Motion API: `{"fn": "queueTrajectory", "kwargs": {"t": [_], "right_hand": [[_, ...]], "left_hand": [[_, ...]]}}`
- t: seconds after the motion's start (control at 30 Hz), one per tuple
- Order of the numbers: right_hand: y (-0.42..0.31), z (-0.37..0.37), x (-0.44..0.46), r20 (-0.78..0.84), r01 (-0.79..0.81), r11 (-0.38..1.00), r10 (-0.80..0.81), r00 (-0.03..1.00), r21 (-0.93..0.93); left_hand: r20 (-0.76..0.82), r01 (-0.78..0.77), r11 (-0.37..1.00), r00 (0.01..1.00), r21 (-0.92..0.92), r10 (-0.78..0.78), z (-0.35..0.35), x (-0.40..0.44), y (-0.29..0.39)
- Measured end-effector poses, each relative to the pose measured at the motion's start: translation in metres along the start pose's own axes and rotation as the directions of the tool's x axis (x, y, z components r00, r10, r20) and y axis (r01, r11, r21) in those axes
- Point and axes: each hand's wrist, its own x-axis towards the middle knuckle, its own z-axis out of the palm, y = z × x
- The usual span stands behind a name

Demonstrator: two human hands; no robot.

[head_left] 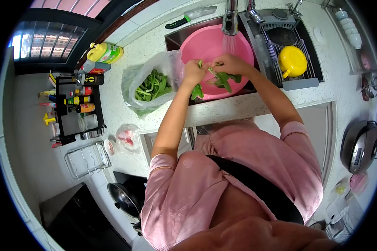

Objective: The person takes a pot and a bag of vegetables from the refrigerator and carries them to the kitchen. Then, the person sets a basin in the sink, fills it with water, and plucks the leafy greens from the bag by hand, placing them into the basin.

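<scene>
Over a pink basin in the sink, both of my hands are close together. My left hand is closed round leafy greens, whose leaves hang below the fist. Closed too, my right hand grips the stems of more leafy greens that droop over the basin. Water runs from the faucet just behind my right hand. Left of the basin, an open plastic bag holds a pile of loose greens. The exact finger grip on the stems is partly hidden.
A knife lies behind the sink. At right, a drying rack holds a yellow pot. Detergent bottles stand at back left, near a rack of condiments. A small bag with pinkish contents sits on the counter.
</scene>
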Motion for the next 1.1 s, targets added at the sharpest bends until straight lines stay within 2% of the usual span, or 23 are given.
{"fn": "queueTrajectory", "kwargs": {"t": [0.03, 0.07, 0.13, 0.27, 0.33, 0.37, 0.43, 0.57, 0.63, 0.67, 0.7, 0.73, 0.77, 0.83, 0.87, 0.9, 0.93, 0.97, 1.03, 1.07, 1.1], "right_hand": [[-0.002, -0.002, 0.0, -0.008, 0.053, 0.992, -0.054, 0.998, -0.115], [-0.002, -0.004, -0.002, 0.0, 0.057, 0.992, -0.058, 0.998, -0.111], [-0.002, -0.011, -0.001, 0.043, 0.182, 0.959, -0.177, 0.983, -0.216], [0.02, -0.011, 0.005, 0.068, 0.26, 0.932, -0.251, 0.966, -0.255], [0.027, -0.002, 0.003, -0.024, 0.099, 0.987, -0.097, 0.995, 0.129], [0.026, 0.001, 0.001, -0.011, 0.102, 0.986, -0.102, 0.995, 0.135], [0.022, 0.003, -0.001, 0.139, -0.122, 0.836, 0.055, 0.989, 0.535], [0.023, 0.011, 0.003, 0.2, -0.202, 0.781, 0.101, 0.975, 0.59], [0.029, 0.013, 0.009, 0.128, -0.012, 0.932, -0.037, 0.991, 0.361], [0.024, 0.012, 0.008, 0.132, -0.009, 0.934, -0.04, 0.99, 0.357], [0.018, 0.01, 0.007, 0.112, 0.056, 0.99, -0.071, 0.991, 0.127], [0.014, 0.009, 0.005, 0.1, 0.116, 0.987, -0.105, 0.989, -0.11], [0.014, 0.012, 0.005, 0.103, 0.118, 0.987, -0.106, 0.989, -0.112], [0.018, 0.02, 0.006, -0.059, 0.216, 0.93, -0.244, 0.968, -0.297], [0.021, 0.021, 0.008, -0.062, 0.215, 0.93, -0.243, 0.968, -0.298], [0.024, 0.021, 0.01, -0.161, 0.081, 0.996, -0.073, 0.984, 0.044], [0.028, 0.019, 0.011, -0.193, -0.037, 0.921, 0.12, 0.974, 0.388], [0.027, 0.018, 0.01, -0.193, -0.037, 0.921, 0.12, 0.974, 0.387], [0.026, 0.017, 0.008, 0.096, -0.199, 0.807, 0.175, 0.98, 0.556], [0.024, 0.02, 0.007, 0.095, -0.201, 0.805, 0.179, 0.979, 0.559], [0.021, 0.022, 0.008, 0.14, -0.176, 0.866, 0.124, 0.982, 0.468]], "left_hand": [[0.054, 0.08, 0.997, 0.995, -0.017, -0.079, -0.002, -0.002, 0.006], [0.048, 0.088, 0.996, 0.995, -0.015, -0.087, -0.001, -0.004, 0.012], [0.056, 0.11, 0.994, 0.992, -0.005, -0.11, -0.001, -0.004, 0.021], [-0.004, 0.121, 0.992, 0.993, 0.016, -0.121, 0.005, -0.006, 0.024], [-0.039, 0.156, 0.98, 0.986, -0.123, -0.162, 0.01, -0.012, 0.019], [-0.048, 0.166, 0.979, 0.984, -0.122, -0.173, 0.011, -0.015, 0.018], [-0.119, 0.112, 0.971, 0.983, -0.211, -0.139, 0.013, -0.017, 0.019], [-0.188, 0.094, 0.992, 0.976, -0.082, -0.108, 0.004, -0.027, 0.032], [-0.162, 0.111, 0.994, 0.98, -0.025, -0.114, 0.003, -0.029, 0.027], [-0.168, 0.109, 0.994, 0.979, -0.027, -0.112, 0.003, -0.029, 0.022], [-0.096, 0.152, 0.987, 0.983, -0.045, -0.156, 0.002, -0.029, 0.016], [-0.021, 0.196, 0.979, 0.98, -0.059, -0.198, 0.002, -0.03, 0.01], [-0.024, 0.197, 0.979, 0.98, -0.061, -0.198, 0.004, -0.032, 0.007], [-0.023, 0.223, 0.914, 0.969, -0.339, -0.245, 0.01, -0.036, 0.004], [-0.021, 0.222, 0.914, 0.97, -0.339, -0.243, 0.011, -0.037, 0.004], [-0.029, 0.228, 0.862, 0.963, -0.452, -0.269, 0.012, -0.038, 0.003], [-0.034, 0.227, 0.797, 0.955, -0.56, -0.296, 0.013, -0.038, 0.003], [-0.035, 0.226, 0.796, 0.955, -0.562, -0.296, 0.014, -0.038, 0.003], [-0.108, 0.181, 0.858, 0.959, -0.481, -0.263, 0.014, -0.039, 0.0], [-0.103, 0.185, 0.857, 0.959, -0.48, -0.265, 0.015, -0.041, 0.004], [-0.116, 0.153, 0.851, 0.964, -0.503, -0.241, 0.016, -0.04, 0.01]]}}
